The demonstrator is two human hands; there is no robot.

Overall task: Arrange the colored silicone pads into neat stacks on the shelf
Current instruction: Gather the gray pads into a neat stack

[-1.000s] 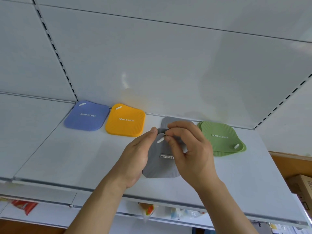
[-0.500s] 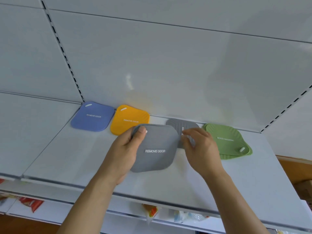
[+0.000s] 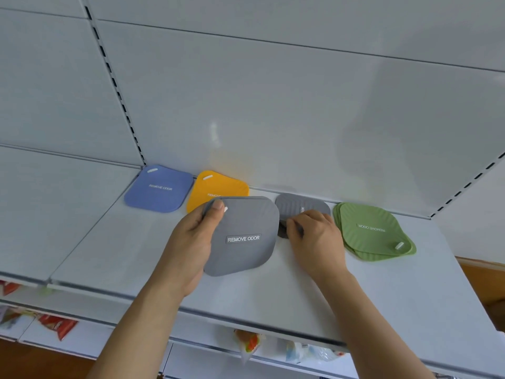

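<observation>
- Far left on the white shelf (image 3: 114,258), the blue pad (image 3: 159,188) lies flat against the back panel, its hanging slot at the far corner.
- Just beside it sits the orange pad (image 3: 218,188), its near edge hidden behind the lifted grey one.
- The left hand (image 3: 191,242) holds a grey pad (image 3: 243,236) up off the shelf, thumb pressed on its top corner by the slot and the other fingers tucked behind, label facing out. It looks thin and light and holds its shape at this tilt; silicone should be grippy, so a corner pinch seems enough.
- The right hand (image 3: 314,236) rests on the second grey pad (image 3: 302,207), which lies on the shelf; its fingers curl at that pad's near-left edge, and I judge they are pinching it to lift or straighten it.
- Far right, the green stack (image 3: 374,232) holds several pads, slightly fanned, label upside down. It would want squaring by nudging the edges.
</observation>
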